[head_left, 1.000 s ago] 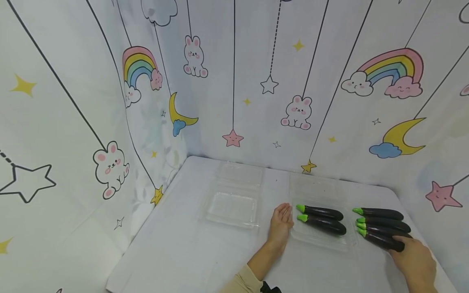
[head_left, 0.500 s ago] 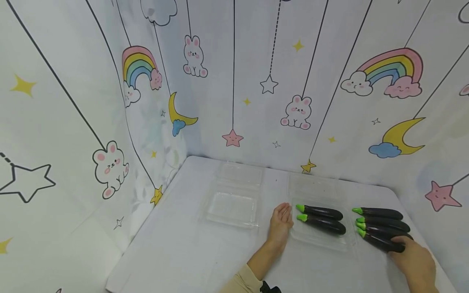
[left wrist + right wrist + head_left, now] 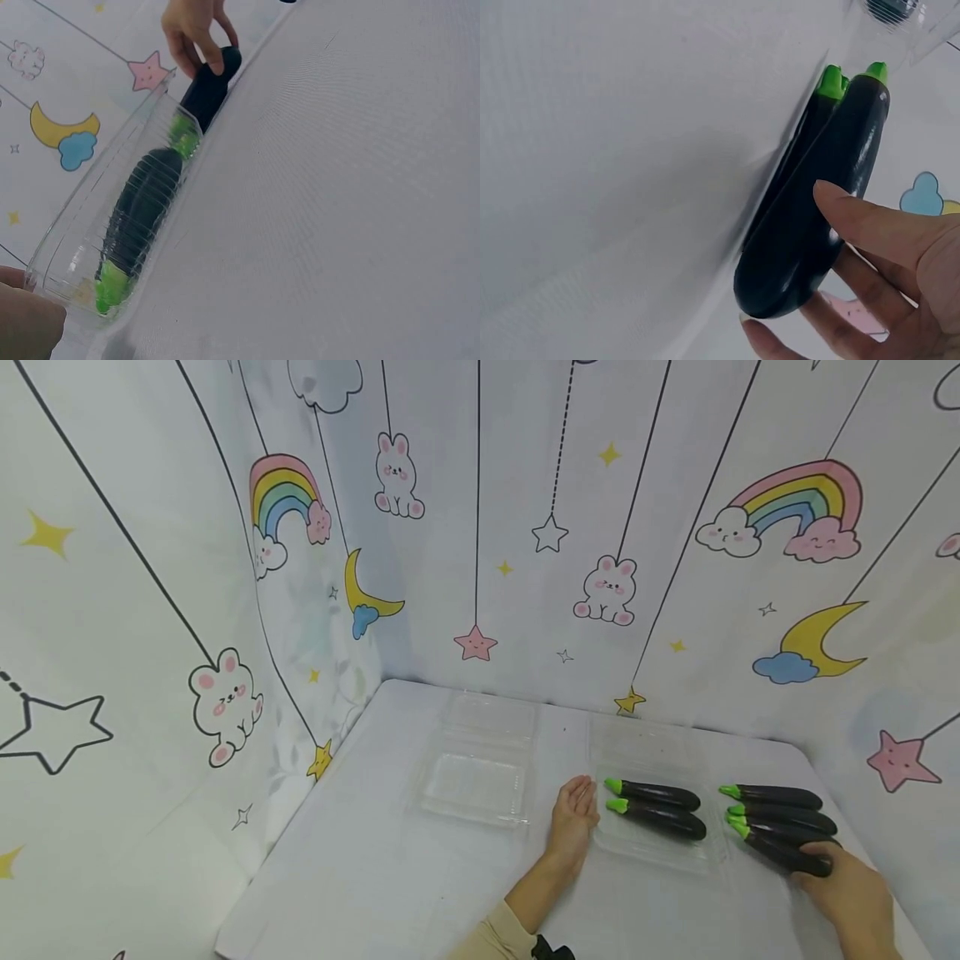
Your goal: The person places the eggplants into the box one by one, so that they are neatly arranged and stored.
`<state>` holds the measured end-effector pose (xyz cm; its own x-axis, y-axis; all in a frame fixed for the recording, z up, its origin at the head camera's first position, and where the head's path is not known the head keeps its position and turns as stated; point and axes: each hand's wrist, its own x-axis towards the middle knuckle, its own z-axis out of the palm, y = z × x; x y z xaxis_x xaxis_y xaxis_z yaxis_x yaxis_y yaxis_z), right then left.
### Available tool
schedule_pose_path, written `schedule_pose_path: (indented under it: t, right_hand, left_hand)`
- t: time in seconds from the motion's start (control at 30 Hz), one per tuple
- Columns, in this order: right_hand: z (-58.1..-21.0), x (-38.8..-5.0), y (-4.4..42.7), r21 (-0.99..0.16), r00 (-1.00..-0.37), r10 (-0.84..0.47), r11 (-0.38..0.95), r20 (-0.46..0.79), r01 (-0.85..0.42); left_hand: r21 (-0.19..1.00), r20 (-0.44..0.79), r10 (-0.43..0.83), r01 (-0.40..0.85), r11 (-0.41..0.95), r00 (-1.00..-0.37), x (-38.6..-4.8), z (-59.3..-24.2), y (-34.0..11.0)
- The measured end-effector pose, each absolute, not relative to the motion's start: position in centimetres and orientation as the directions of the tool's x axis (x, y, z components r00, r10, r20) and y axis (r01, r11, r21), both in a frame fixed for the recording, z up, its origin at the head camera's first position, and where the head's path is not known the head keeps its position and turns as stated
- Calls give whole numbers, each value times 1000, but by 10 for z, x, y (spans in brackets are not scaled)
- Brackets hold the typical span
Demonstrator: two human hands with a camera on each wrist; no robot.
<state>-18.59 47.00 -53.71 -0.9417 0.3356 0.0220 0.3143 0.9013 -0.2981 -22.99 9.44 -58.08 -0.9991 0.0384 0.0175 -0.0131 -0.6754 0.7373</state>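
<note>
Currently, the right hand (image 3: 855,889) is gripping the blunt end of an eggplant (image 3: 783,853) near the right edge of the surface (image 3: 337,877), with thumb and fingers bending round the dark skin and the green stem end pointing toward the clear container (image 3: 663,857) beside it. Whether that eggplant is resting its full weight on the surface, I cannot tell. Just beyond it, toward the far right corner, three more are lying roughly parallel: a partly hidden eggplant (image 3: 804,837), a middle eggplant (image 3: 791,817) and a farthest eggplant (image 3: 772,797).

Meanwhile, the left hand (image 3: 573,818) is touching the left side of the same container, its fingers reaching nearly straight along the rim, pointing toward the far edge. Inside the tray, a far eggplant (image 3: 656,795) and a near eggplant (image 3: 663,821) are lying side by side, both stems facing left.

Farther left, near the far edge, a second clear container (image 3: 472,818) is lying unfolded, its lid half toward the far edge. A beige sleeve (image 3: 495,937) is covering the left forearm. Behind the far edge, a printed backdrop (image 3: 525,602) is hanging with rabbits, stars, moons and rainbows.
</note>
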Motion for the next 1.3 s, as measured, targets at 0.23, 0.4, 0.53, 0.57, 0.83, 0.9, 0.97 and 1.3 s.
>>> schedule_pose_path:
  t: [0.23,0.4,0.53,0.57,0.83,0.9,0.97,1.3]
  right_hand:
    - [-530,-182,470,-310,-947,310,912,87,270]
    - [-524,-181,467,-306,-938,311,917,154,254]
    - [-517,-178,462,-314,-927,321,915,191,252]
    - [-515,-177,460,-319,-926,327,913,190,256]
    - [-504,-174,449,-320,-918,365,898,156,302]
    - [-502,-173,448,-321,-918,366,897,149,306]
    - [-500,-172,445,-321,-920,365,896,141,306]
    - [-489,-169,437,-324,-935,333,904,124,279]
  left_hand:
    - [740,13,41,-18,-673,-999,-230,-581,95]
    - [740,-2,40,-28,-672,-999,-230,-581,95]
    - [749,7,45,-25,-662,-999,-230,-580,94]
    - [752,8,45,-23,-659,-999,-230,-579,94]
    - [757,10,50,-25,-653,-999,-231,-580,94]
    - [753,9,48,-24,-657,-999,-230,-580,94]
    - [754,9,45,-23,-657,-999,-229,-580,95]
    - [754,14,47,-21,-656,-999,-230,-582,95]
